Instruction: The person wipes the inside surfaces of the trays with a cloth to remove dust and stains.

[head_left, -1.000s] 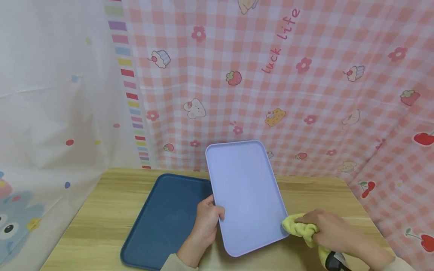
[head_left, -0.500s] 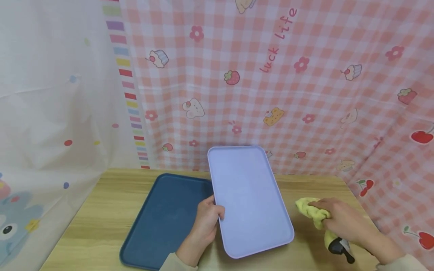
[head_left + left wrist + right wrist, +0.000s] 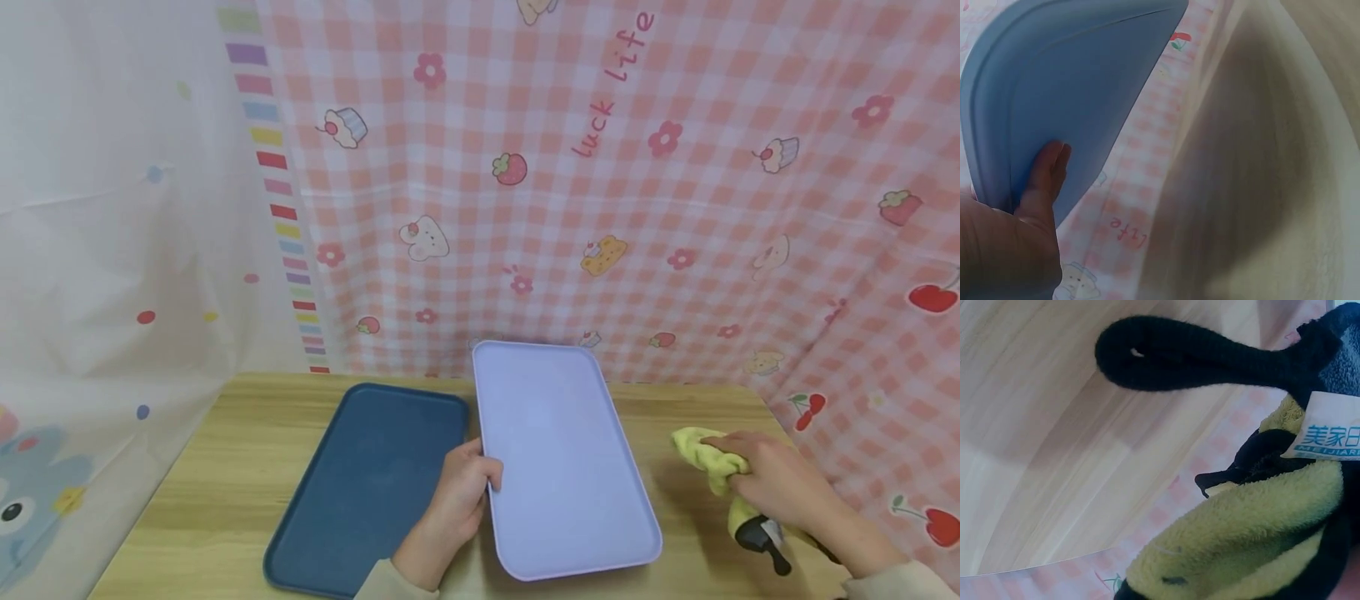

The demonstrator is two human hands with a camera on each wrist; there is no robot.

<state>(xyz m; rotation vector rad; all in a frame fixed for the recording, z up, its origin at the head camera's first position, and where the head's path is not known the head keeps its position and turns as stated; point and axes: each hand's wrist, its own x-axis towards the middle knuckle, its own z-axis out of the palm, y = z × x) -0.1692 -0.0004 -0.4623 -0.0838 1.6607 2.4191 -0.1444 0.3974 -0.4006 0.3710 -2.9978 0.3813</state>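
Observation:
A lavender tray point(image 3: 562, 458) is tilted up over the table in the head view. My left hand point(image 3: 459, 487) grips its left long edge, the thumb over the inner face. From the left wrist view, the fingers press on the underside of the tray point(image 3: 1079, 94). To the right, apart from the tray, my right hand point(image 3: 783, 483) holds a bunched yellow-green towel point(image 3: 708, 458). Black trim, a dark hanging loop point(image 3: 1179, 353) and a white label point(image 3: 1329, 428) show on the towel up close in the right wrist view.
A dark blue tray point(image 3: 367, 492) lies flat on the wooden table point(image 3: 195, 475), left of the lavender one and partly behind my left forearm. Pink checked cloth point(image 3: 465, 192) hangs behind the table and on the right; a white printed cloth point(image 3: 127, 250) hangs on the left.
The towel has come away from the lavender tray's lower right corner and moved right with my right hand. My left hand has lowered the tray's far end and shifted it slightly right.

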